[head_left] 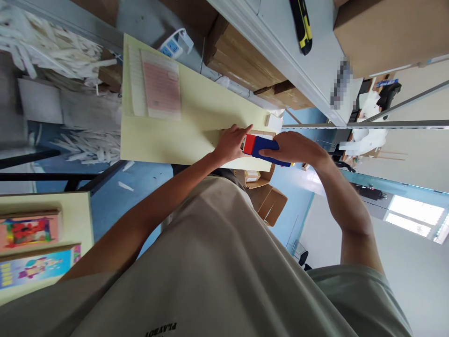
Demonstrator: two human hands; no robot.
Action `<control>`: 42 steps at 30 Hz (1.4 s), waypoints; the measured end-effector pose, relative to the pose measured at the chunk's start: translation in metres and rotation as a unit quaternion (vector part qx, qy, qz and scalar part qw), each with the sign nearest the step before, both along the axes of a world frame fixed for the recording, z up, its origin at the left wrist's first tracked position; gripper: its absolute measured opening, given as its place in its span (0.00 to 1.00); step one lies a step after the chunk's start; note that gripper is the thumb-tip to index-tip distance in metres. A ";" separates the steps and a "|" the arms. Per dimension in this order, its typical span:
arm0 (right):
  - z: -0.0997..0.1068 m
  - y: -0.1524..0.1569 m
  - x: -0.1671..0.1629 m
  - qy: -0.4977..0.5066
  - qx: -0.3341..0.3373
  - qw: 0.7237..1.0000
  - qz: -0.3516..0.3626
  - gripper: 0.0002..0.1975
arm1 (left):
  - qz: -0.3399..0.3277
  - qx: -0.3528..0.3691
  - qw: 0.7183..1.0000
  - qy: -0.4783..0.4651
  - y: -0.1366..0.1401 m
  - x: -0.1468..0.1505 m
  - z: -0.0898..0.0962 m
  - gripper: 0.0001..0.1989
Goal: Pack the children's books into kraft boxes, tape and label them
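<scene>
"I'm on the camera: what's the right hand (293, 147) doing?"
"Fingers wrapped round the blue part of the red-and-blue object (249, 144), at the right end of the pale yellow table (199, 100)!"
"And my left hand (230, 144)?"
"Right by the red end; gripping or not, I can't tell."

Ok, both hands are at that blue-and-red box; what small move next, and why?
I'd probably steady the red end of the blue-and-red box with the left hand. The right hand grips the blue part, its thumb across the side, while the left is right by the red end, so a two-ended hold seems easy.
</scene>
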State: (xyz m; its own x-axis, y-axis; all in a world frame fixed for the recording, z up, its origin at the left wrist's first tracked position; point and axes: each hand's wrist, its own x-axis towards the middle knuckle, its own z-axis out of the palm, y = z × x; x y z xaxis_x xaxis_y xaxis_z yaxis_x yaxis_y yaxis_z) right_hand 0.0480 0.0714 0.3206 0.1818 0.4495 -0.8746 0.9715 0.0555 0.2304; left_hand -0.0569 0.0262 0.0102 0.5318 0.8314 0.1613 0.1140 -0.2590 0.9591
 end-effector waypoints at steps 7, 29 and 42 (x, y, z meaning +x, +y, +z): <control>-0.006 0.001 0.020 0.005 -0.020 1.000 -0.020 0.32 | 0.041 -0.004 0.999 0.022 -0.012 -0.001 -0.010 0.37; -0.115 0.006 0.122 0.131 -0.018 0.990 0.058 0.33 | 0.280 -0.194 0.939 0.055 -0.066 -0.005 0.009 0.38; -0.133 -0.006 0.144 0.240 0.025 0.970 0.035 0.34 | 0.481 -0.246 0.833 0.117 -0.075 0.044 0.018 0.13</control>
State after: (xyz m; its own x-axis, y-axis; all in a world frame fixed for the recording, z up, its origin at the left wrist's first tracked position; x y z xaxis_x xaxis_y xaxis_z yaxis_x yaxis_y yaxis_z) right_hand 0.1919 0.0653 0.1874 -0.2732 0.4903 -0.8276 0.9619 0.1263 -0.2427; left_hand -0.0130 -0.0488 0.0286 -0.4501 0.8261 -0.3391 0.2413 0.4782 0.8445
